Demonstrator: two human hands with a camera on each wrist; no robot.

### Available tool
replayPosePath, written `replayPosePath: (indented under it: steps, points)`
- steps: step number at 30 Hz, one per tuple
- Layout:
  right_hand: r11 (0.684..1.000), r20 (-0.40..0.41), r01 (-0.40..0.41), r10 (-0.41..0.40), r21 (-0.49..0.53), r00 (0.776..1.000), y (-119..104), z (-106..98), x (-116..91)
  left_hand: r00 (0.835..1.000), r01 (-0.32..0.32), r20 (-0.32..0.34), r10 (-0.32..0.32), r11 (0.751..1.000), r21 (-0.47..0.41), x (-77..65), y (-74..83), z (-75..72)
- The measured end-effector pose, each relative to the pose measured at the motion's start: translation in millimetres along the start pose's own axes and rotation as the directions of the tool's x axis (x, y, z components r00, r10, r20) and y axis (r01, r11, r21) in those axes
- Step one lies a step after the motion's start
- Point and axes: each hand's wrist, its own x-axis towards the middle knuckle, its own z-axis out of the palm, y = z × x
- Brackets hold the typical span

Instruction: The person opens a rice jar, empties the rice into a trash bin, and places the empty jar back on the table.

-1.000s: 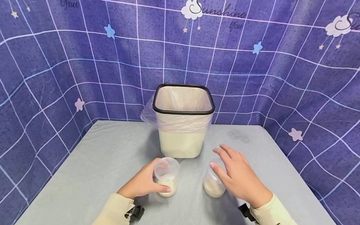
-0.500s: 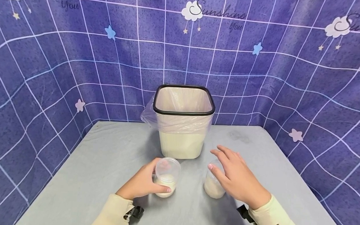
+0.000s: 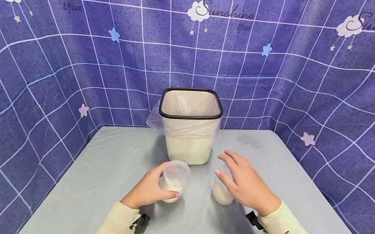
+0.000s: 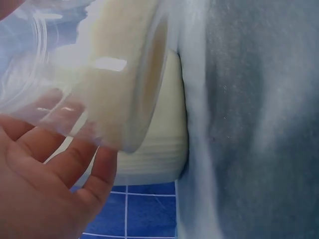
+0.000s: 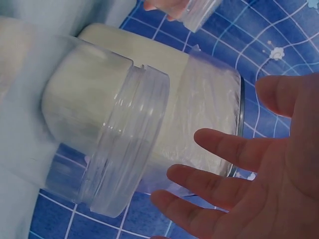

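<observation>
My left hand (image 3: 149, 191) holds a clear plastic jar (image 3: 177, 175), thumb across the near side and fingers around the far side. White, rice-like grains fill its lower part. In the left wrist view, the underside of this left jar (image 4: 117, 64) shows just off the grey cloth. My right hand (image 3: 248, 189) hovers beside and partly over a second clear jar (image 3: 222, 195), fingers spread and gripping nothing. That jar stands on the table with similar pale contents. In the right wrist view, the fingers stay apart from the second jar's ridged top (image 5: 132, 144).
A cream waste bin (image 3: 189, 149) with a black rim and a thin plastic liner (image 3: 190, 127) stands just behind the jars. Grey cloth (image 3: 112, 152) covers the table. A blue grid-patterned curtain (image 3: 140, 60) surrounds the back and sides.
The left hand has lifted its jar slightly and tipped it a little to the right. The right hand has drifted slightly left; its jar has stayed in place.
</observation>
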Motion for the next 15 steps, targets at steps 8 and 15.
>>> replayPosePath:
  steps: [8, 15]
  points:
    - [1.0, -0.013, 0.019, -0.019, -0.009, 1.0, -2, -2, 1, 0.994, -0.102, -0.036, 0.103, 0.994, 0.03, 0.4, 7.7, -0.5]
    - [1.0, -0.019, 0.02, -0.02, -0.003, 1.0, -3, -2, 1, 0.99, -0.122, -0.062, 0.129, 0.987, 0.106, -1.0, 12.0, 0.0]
